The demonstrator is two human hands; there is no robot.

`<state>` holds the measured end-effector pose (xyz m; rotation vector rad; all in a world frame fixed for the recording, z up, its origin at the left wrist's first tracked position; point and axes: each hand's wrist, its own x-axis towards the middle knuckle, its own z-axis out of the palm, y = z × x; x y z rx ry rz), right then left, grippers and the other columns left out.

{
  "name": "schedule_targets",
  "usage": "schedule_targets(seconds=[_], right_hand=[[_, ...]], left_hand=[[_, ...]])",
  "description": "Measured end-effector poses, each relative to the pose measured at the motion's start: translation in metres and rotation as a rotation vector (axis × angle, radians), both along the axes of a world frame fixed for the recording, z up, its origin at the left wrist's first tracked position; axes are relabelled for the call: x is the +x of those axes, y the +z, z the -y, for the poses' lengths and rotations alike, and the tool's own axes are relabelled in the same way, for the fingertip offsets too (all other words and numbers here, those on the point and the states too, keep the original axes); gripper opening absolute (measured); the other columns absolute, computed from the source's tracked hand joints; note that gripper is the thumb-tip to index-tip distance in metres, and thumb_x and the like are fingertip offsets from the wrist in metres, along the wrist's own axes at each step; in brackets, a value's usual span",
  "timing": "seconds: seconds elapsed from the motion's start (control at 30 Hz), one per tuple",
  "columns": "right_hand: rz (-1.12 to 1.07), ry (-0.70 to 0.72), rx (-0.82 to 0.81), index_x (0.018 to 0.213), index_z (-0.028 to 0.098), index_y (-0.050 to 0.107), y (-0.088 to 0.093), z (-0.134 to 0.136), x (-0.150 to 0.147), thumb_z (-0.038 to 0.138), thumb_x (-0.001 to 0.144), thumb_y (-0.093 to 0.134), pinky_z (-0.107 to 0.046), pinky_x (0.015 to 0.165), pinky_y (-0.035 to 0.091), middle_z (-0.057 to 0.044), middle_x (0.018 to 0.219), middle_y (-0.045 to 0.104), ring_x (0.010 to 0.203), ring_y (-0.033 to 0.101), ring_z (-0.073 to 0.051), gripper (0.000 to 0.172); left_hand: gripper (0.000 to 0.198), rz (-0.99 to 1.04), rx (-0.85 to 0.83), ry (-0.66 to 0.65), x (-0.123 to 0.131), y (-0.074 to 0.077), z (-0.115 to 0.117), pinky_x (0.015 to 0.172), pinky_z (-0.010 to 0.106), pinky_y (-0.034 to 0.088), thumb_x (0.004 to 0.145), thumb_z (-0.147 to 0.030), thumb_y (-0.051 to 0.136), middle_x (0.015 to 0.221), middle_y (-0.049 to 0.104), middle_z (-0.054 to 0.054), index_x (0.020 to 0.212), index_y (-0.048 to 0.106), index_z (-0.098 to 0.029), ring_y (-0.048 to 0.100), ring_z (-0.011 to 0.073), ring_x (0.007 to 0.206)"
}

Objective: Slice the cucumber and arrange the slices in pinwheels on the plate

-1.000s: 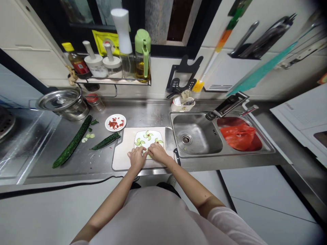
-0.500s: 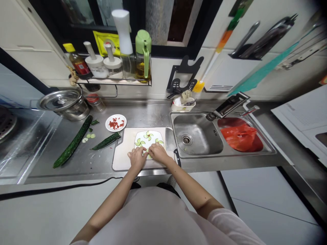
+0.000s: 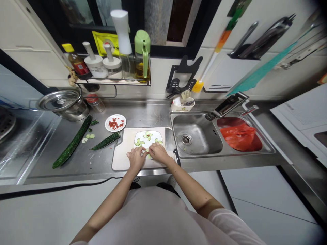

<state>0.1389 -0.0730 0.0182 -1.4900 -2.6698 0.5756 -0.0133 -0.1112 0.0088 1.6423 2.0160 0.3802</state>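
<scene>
My left hand (image 3: 137, 157) and my right hand (image 3: 158, 153) meet over the near side of a white square plate (image 3: 155, 135). Fingers on both hands are drawn together in a pinch above cucumber slices (image 3: 149, 156), with a tiny red bit showing between them; what each pinches is too small to make out. More thin slices form fan-like swirls (image 3: 147, 135) at the plate's far, left and right sides, the far one with a red centre. Beneath the plate lies a pale cutting board (image 3: 121, 146), and a knife (image 3: 176, 156) rests along its right edge.
Left of the board are a cut cucumber piece (image 3: 106, 141), a long cucumber (image 3: 74, 141), small slices and a round dish (image 3: 107, 118) of red bits. A lidded steel pot (image 3: 74, 110) stands behind. The sink (image 3: 201, 136), holding a red bag (image 3: 238, 136), is at right.
Both hands stay over the plate's near side with only slight finger movement. A small red bit now shows between the fingertips. The view has shifted very slightly.
</scene>
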Motion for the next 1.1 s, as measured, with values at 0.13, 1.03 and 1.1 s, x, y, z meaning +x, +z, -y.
schedule_targets(seconds=[0.13,1.03,1.1], right_hand=[[-0.009,0.005,-0.003,0.086,0.015,0.067,-0.002,0.001,-0.001,0.026,0.094,0.049,-0.030,0.081,0.033,-0.008,0.091,0.062,0.093,0.049,-0.021,0.023],[-0.024,-0.055,0.023,0.105,0.019,0.070,-0.016,-0.050,-0.049,0.027,0.096,0.047,-0.033,0.084,0.034,-0.010,0.105,0.059,0.101,0.044,-0.024,0.026],[-0.023,-0.053,0.027,0.104,0.019,0.069,-0.017,-0.050,-0.050,0.027,0.096,0.046,-0.033,0.083,0.034,-0.010,0.105,0.059,0.101,0.045,-0.024,0.026]], left_hand=[[0.019,0.005,0.001,0.006,0.000,0.001,0.001,0.083,0.039,0.030,0.086,-0.037,0.056,0.093,0.067,0.005,0.097,0.068,-0.027,0.055,0.0256,0.096],[0.021,-0.105,0.076,0.156,-0.033,0.000,-0.027,0.084,0.039,0.028,0.086,-0.039,0.056,0.095,0.065,0.007,0.097,0.067,-0.026,0.053,0.0275,0.099],[0.021,-0.112,0.082,0.150,-0.033,-0.001,-0.028,0.084,0.039,0.028,0.086,-0.039,0.056,0.096,0.065,0.007,0.097,0.067,-0.026,0.053,0.0275,0.099]])
